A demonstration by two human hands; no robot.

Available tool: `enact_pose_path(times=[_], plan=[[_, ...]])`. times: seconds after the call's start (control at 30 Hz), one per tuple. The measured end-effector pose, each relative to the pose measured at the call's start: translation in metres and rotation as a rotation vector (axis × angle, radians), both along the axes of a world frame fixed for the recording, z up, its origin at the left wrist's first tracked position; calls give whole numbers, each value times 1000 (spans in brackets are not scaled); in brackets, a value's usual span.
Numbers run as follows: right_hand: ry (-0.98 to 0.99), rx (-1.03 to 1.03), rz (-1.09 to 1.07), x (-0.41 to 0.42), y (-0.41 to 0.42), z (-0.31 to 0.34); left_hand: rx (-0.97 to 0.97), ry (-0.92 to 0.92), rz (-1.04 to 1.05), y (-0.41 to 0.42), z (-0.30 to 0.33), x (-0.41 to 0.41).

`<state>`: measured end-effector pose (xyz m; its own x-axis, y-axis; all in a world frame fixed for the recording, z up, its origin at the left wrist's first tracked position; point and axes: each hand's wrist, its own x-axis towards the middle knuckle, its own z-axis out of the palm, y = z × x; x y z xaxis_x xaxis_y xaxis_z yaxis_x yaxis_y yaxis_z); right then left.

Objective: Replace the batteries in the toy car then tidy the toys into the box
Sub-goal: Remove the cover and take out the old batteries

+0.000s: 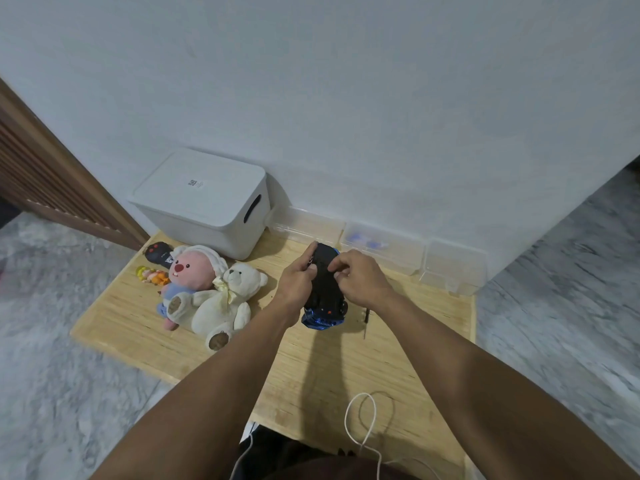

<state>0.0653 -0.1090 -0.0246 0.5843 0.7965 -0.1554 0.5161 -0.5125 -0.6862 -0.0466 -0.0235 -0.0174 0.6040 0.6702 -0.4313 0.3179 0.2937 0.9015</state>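
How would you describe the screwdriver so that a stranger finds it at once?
Start from the wooden table against the white wall, then find the blue toy car held upside down in both hands. Just right of the car, under the right forearm, a thin dark screwdriver lies flat on the wood. It is the only slim tool; everything else is toys or boxes.

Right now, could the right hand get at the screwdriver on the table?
Probably yes: the screwdriver lies uncovered just below the right hand, nothing between them, but that hand is busy on the toy car and must let go first.
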Motion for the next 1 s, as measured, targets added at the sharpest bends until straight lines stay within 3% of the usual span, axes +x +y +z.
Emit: enact_pose_path(times=[0.27,0.63,0.77,0.9,1.0], plan=[[13,20,17,4,5,7,5,-14,-59,-2,5,2],[244,73,43,12,-3,15,-30,53,9,-1,-9,-5],[327,153,-262,26,-16,7,-68,45,54,4,-12,-11],[275,-5,-614,42,-43,-18,-160,30,96,7,-16,-16],[262,-115,-748,43,-63,-37,-223,15,117,6,-12,-16]])
